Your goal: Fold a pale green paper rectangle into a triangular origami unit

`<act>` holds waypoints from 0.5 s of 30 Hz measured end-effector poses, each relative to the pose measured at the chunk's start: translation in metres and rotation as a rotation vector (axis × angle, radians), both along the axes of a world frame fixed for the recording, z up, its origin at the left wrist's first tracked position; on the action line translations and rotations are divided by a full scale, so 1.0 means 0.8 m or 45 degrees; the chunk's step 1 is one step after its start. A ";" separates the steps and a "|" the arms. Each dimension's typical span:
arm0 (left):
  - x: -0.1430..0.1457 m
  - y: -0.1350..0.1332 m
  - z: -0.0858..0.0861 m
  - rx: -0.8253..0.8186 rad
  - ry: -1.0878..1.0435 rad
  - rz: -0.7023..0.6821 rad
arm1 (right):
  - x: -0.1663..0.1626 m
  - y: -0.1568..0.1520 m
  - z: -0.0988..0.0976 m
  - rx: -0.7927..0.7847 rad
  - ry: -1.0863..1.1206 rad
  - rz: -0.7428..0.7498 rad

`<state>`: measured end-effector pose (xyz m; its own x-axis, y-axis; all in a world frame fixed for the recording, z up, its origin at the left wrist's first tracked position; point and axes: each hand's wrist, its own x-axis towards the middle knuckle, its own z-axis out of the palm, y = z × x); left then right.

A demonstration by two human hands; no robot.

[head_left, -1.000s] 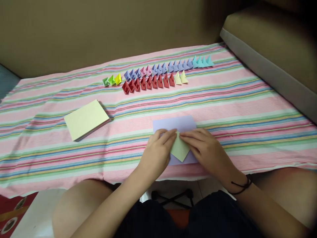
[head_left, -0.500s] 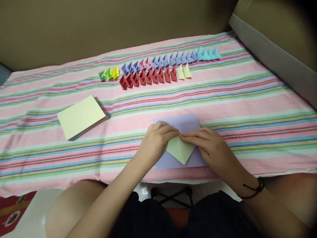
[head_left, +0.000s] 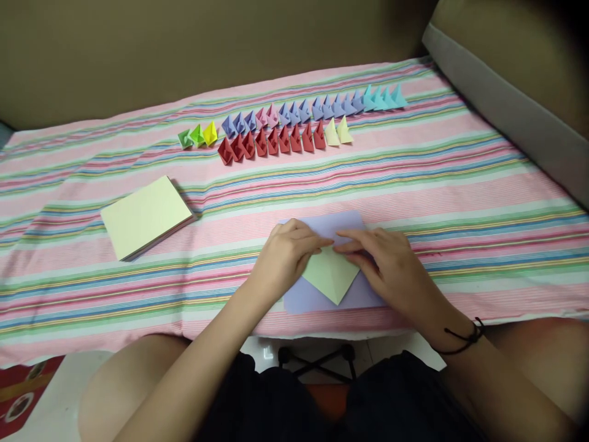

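A pale yellow-green folded paper (head_left: 333, 275) lies on a lilac sheet (head_left: 317, 302), one corner pointing towards me and a crease running down its middle. My left hand (head_left: 288, 248) is closed on the paper's upper left edge, its fingertips near the top middle. From the other side, my right hand (head_left: 384, 255) holds the upper right edge between thumb and fingers, with the index finger raised a little off it. The fingertips of both hands almost meet. The paper's upper edge is partly hidden under the fingers.
A stack of pale yellow paper (head_left: 146, 216) lies to the left. Towards the back stand rows of small folded paper pieces: red ones (head_left: 272, 141), purple ones (head_left: 337, 105), turquoise ones (head_left: 386, 98) and green ones (head_left: 197, 135). A striped cloth (head_left: 478, 190) covers the surface, with a cushioned side (head_left: 510, 104) at right.
My right index finger has lifted and spread from the other fingers near the paper's top. My left fingers have shifted slightly along the upper edge. The whole view has moved a little.
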<state>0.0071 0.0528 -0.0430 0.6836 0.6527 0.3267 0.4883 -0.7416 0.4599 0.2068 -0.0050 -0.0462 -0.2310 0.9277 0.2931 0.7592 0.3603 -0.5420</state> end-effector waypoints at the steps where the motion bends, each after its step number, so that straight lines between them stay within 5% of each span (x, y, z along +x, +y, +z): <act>1: -0.005 -0.002 0.003 -0.025 0.025 -0.044 | 0.002 -0.001 0.001 -0.012 -0.010 0.009; 15: -0.014 -0.040 0.031 0.055 0.325 -0.248 | 0.015 -0.007 0.006 -0.071 -0.136 0.127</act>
